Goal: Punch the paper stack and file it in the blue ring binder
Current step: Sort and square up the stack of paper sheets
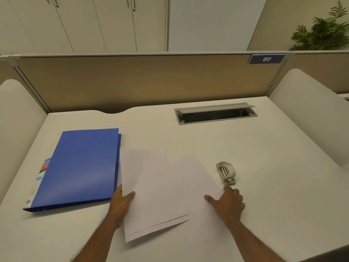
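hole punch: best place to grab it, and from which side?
Probably across the two long sides of the hole punch, pinched from above. It lies flat and narrow on the desk, long axis running away from the person, lever on top. The right hand is just below its near end; the paper stack crowds its left side.

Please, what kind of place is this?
Most likely an office cubicle: a desk with a cable hatch, a partition carrying a number plate "017", and cabinets behind.
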{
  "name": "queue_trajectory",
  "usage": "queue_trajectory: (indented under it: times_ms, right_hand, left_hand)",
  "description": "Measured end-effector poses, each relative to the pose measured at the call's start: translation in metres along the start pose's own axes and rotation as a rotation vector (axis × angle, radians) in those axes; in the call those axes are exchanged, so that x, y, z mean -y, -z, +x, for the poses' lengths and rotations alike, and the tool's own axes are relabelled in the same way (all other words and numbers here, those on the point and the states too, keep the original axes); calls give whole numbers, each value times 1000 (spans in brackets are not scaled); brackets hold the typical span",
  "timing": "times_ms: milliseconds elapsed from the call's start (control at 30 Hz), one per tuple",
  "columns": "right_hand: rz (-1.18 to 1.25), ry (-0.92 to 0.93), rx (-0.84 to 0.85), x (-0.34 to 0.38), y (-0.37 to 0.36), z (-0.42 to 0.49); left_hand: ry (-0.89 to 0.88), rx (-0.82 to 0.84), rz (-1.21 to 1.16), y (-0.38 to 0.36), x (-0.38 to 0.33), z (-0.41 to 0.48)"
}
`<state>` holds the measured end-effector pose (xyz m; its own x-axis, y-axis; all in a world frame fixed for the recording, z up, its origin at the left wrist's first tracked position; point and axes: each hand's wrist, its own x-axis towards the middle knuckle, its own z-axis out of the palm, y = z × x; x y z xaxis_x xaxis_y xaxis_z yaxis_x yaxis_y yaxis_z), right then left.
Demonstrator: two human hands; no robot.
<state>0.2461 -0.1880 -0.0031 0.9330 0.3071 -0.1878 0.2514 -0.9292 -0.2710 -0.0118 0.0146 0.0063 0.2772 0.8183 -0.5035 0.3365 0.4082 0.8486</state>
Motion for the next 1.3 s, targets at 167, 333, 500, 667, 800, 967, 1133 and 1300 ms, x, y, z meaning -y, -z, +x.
queue_trajectory:
  times_ms: [167,333,500,667,800,967,1133,1300]
  right_hand:
    - [26,-49,38,0,4,5]
    - [114,-57,136,3,7,10]
    - [344,23,108,5,29,13]
    - [479,209,-14,14,87,18]
    - [750,254,65,28,127,18]
    - [1034,190,231,45,119,21]
    - [1125,74,432,64,60,14]
    - [1063,-27,500,79,0,-4]
  left_hand:
    - [5,-10,46,-1,4,0]
    - [6,-11,64,-2,5,-1]
    - [-1,-12,63,0,6,-1]
    - [11,-19,75,-1,6,-2]
    - [18,-10,92,-1,6,0]
    - [13,9,103,-2,2,-1]
    - [13,19,83,-6,-5,-5]
    - [38,-27,-16,-13,-18,-12]
